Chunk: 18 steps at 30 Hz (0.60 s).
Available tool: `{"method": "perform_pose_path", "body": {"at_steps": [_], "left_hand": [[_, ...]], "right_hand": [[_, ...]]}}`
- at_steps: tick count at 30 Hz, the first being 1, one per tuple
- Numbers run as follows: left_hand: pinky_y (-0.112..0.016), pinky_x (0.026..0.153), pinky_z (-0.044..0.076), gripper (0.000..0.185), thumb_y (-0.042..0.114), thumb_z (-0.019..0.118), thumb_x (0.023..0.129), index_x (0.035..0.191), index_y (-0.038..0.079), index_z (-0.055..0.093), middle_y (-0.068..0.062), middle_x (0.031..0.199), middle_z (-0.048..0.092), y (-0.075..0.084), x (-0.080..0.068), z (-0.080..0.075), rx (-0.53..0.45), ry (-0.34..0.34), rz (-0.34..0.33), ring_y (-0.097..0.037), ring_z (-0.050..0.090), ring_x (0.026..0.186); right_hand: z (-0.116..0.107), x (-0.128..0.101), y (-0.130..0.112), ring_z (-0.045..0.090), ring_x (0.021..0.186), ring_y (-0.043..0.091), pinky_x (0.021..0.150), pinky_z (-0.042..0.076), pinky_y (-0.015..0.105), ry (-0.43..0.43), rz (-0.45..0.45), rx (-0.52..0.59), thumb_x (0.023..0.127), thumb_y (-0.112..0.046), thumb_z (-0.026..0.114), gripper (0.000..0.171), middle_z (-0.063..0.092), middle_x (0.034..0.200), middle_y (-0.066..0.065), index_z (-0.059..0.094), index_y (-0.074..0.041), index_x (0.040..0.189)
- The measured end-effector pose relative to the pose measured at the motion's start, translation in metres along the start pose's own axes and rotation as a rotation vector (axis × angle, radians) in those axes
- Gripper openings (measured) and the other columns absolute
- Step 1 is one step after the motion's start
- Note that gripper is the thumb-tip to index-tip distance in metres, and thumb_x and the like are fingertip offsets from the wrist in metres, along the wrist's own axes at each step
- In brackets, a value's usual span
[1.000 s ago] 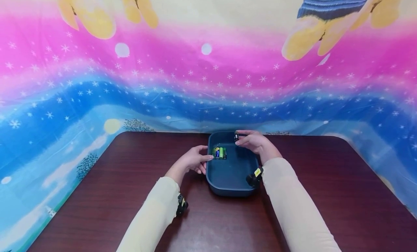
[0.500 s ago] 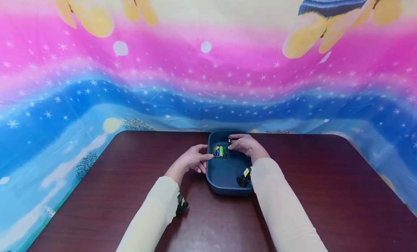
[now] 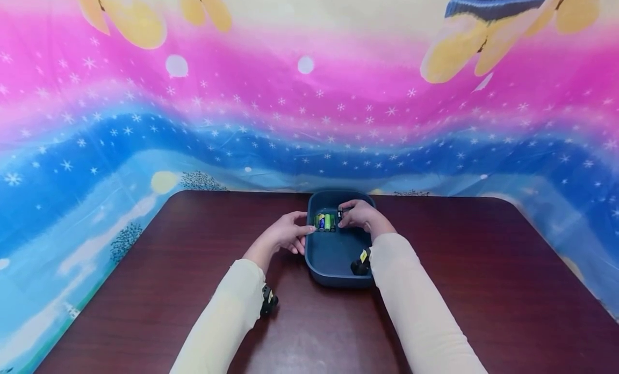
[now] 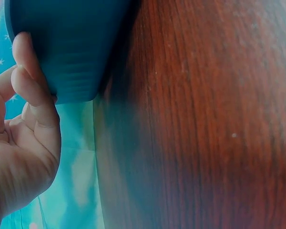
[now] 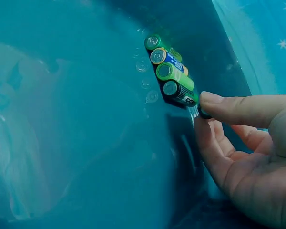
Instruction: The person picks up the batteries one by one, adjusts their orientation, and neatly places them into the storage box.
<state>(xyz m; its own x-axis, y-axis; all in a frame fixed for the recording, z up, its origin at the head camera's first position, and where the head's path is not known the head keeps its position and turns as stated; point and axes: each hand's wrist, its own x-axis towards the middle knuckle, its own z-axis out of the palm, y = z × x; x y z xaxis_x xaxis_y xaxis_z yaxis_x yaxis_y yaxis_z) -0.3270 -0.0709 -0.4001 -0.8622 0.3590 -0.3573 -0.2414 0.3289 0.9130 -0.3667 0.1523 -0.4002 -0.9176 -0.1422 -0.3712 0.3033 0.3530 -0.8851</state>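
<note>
A dark blue-green rectangular tray [image 3: 333, 258] stands on the table. Inside it, against the left side, lies a row of several batteries [image 3: 325, 222] in green, blue and black wraps. My left hand [image 3: 285, 233] holds the tray's left rim, thumb over the edge and the other fingers along the outer wall. With thumb and fingertips, my right hand [image 3: 360, 215] pinches a dark battery [image 3: 340, 215] just right of the row, low inside the tray. In the right wrist view the fingers mostly cover this battery [image 5: 204, 113], close to the black-and-green end battery [image 5: 180, 92].
The dark red-brown wooden table [image 3: 159, 288] has its far edge right behind the tray. A colourful patterned cloth [image 3: 304, 116] hangs beyond it and along both sides. A small black wrist camera [image 3: 360, 264] overlaps the tray's front right part.
My right hand has carried the dark battery from the tray's far right edge leftward and down to beside the row. The left hand has kept its hold on the rim.
</note>
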Motion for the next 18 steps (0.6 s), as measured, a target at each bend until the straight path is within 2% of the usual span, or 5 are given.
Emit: {"method": "perform_pose_path", "body": {"at_steps": [6,13,18], "left_hand": [[-0.027,0.039,0.048,0.061,0.02,0.059,0.093,0.145,0.015,0.028,-0.01,0.059,0.054,-0.0005,0.0003,0.0002,-0.012,-0.005,0.001,-0.018,0.057,0.041],[-0.026,0.04,0.048,0.06,0.02,0.058,0.093,0.145,0.015,0.028,-0.01,0.059,0.054,0.0005,-0.0002,0.0,-0.011,-0.002,0.002,-0.018,0.057,0.041],[-0.026,0.039,0.047,0.06,0.02,0.059,0.093,0.144,0.015,0.028,-0.01,0.059,0.054,-0.0001,0.0004,-0.0001,-0.01,-0.002,0.005,-0.018,0.057,0.041]], "right_hand": [[0.0042,-0.0029,0.0007,0.062,0.08,0.024,0.078,0.052,0.039,0.012,0.02,-0.129,0.078,0.008,0.067,0.054,0.054,0.111,0.019,0.048,-0.001,0.128],[0.0064,-0.0012,0.003,0.06,0.084,0.026,0.076,0.052,0.037,0.029,-0.046,-0.301,0.074,0.004,0.073,0.054,0.053,0.116,0.019,0.051,0.002,0.123],[0.0074,0.0011,0.003,0.061,0.085,0.027,0.076,0.052,0.038,0.028,-0.045,-0.353,0.074,0.0,0.075,0.055,0.054,0.116,0.019,0.052,0.001,0.124]]}}
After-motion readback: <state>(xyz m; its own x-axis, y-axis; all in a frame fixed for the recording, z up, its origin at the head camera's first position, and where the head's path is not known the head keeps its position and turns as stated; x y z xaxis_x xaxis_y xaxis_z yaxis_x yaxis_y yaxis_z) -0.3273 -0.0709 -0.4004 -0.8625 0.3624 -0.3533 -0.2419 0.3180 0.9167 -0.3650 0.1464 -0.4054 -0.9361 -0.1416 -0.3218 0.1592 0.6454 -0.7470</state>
